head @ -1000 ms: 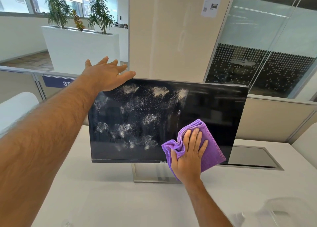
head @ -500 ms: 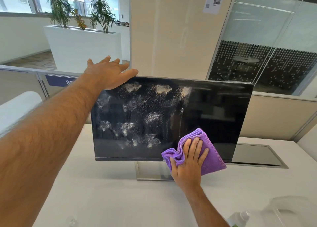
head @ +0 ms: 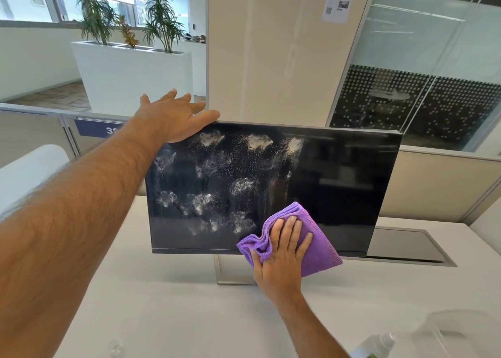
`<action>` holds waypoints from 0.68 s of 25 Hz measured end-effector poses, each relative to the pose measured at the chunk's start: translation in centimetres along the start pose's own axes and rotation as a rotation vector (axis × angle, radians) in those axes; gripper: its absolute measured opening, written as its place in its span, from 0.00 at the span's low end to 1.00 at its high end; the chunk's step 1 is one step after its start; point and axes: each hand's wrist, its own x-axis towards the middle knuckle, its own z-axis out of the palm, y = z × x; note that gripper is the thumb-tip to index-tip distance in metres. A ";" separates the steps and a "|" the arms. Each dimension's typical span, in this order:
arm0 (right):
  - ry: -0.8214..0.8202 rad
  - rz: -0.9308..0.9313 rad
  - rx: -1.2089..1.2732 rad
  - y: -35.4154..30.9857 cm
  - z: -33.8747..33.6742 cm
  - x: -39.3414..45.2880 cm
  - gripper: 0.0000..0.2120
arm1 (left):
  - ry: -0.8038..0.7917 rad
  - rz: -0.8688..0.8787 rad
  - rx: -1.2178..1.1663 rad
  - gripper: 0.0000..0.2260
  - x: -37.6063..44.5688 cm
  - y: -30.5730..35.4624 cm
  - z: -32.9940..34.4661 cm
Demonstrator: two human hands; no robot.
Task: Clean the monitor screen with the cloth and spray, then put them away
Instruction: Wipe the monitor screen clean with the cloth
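**Purple cloth pressed flat on a foam-spotted screen**

Head view. Cut off at the bottom edge: a clear plastic spray bottle (head: 375, 345) with a green label, only its top showing, nozzle hard to make out. Just right of it, a blurred transparent container (head: 455, 330), shape uncertain. Partly hidden behind the right hand (head: 282, 260) and the purple microfibre cloth (head: 314, 252): the lower middle of the wide black flat monitor (head: 325, 184) and part of its silver rectangular stand base (head: 230, 273). Top left corner of the monitor covered by the left hand (head: 176, 119).

Monitor upright on the white desk (head: 176, 303), long axis left to right, screen facing the camera and leaning slightly back. White foam patches (head: 211, 187) scattered over the left half of the screen; right half dark and glossy. Cloth lying against the lower centre of the screen, overhanging the bottom bezel, bunched in folds at its left side.

Right hand open, fingers straight and spread, pressing the cloth to the glass. Left hand open as well, palm down, fingers extended, resting on the monitor's top edge.

Behind the desk, a white planter box (head: 130, 73) with green plants, and a grey recessed cable tray (head: 406, 246) at the right of the monitor.
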 end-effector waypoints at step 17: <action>0.310 -0.053 0.016 0.6 -5.1 7.4 0.42 | 0.002 0.012 -0.012 0.40 0.0 0.0 -0.1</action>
